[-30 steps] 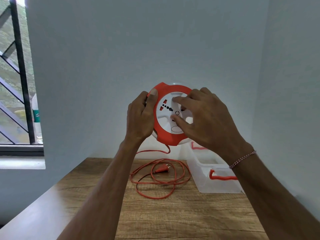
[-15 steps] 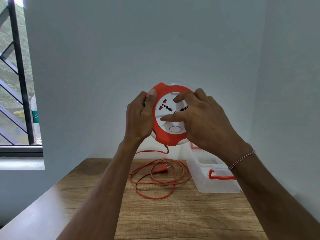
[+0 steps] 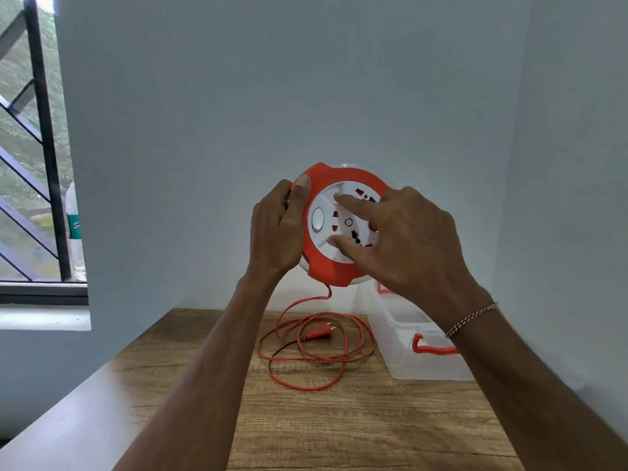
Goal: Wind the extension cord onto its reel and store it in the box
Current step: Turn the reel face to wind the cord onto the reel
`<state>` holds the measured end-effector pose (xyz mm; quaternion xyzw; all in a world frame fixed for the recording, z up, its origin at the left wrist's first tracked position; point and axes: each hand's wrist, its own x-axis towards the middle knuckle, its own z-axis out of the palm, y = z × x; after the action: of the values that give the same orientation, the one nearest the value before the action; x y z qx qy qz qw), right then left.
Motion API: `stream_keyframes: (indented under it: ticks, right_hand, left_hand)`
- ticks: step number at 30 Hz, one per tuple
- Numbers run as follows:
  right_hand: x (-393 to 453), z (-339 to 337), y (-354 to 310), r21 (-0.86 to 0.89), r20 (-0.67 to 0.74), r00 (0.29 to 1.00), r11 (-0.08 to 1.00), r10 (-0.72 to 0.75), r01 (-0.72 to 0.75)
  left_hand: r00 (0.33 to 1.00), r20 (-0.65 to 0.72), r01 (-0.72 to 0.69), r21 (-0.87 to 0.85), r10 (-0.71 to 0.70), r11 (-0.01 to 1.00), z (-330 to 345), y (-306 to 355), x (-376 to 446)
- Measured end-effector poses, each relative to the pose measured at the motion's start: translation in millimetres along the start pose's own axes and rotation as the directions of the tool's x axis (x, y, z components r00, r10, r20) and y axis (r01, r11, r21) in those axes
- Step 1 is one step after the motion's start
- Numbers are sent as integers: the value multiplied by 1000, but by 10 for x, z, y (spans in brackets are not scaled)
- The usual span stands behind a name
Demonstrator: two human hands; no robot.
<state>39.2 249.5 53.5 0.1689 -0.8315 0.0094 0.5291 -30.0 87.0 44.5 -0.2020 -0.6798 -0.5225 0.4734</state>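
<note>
I hold a round orange reel (image 3: 339,274) with a white socket face upright in the air above the table. My left hand (image 3: 275,232) grips its left rim, thumb on the front. My right hand (image 3: 407,239) presses its thumb and fingertips on the white centre disc. The orange cord (image 3: 306,380) drops from the reel's underside to loose loops on the table, with the plug (image 3: 319,333) lying inside the loops. A clear plastic box (image 3: 418,367) with orange handles stands open to the right of the loops.
The wooden table (image 3: 339,433) sits in a corner between two pale walls. At the left is a barred window (image 3: 44,164) with a bottle (image 3: 73,229) on its sill.
My right hand has turned the white disc: its oval button went from the bottom to the left side. The loops on the table look slightly drawn in. My left hand kept its grip.
</note>
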Motion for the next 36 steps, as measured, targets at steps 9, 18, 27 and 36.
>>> stream_keyframes:
  ticks: [9,18,27,36]
  right_hand:
    - [40,-60,29,42,183,951,969,-248,245]
    - [25,-15,17,-60,183,961,973,-208,222]
    - [-31,43,27,-42,44,997,997,-70,72]
    - [12,1,30,53,-4,1000,998,18,-18]
  left_hand:
    - [1000,-10,-9,-9,9,1000,-10,14,3]
    - [1000,2,-22,5,22,1000,-11,1,13]
    - [1000,13,-24,4,24,1000,7,8,1]
    - [1000,13,-19,-11,19,1000,10,2,1]
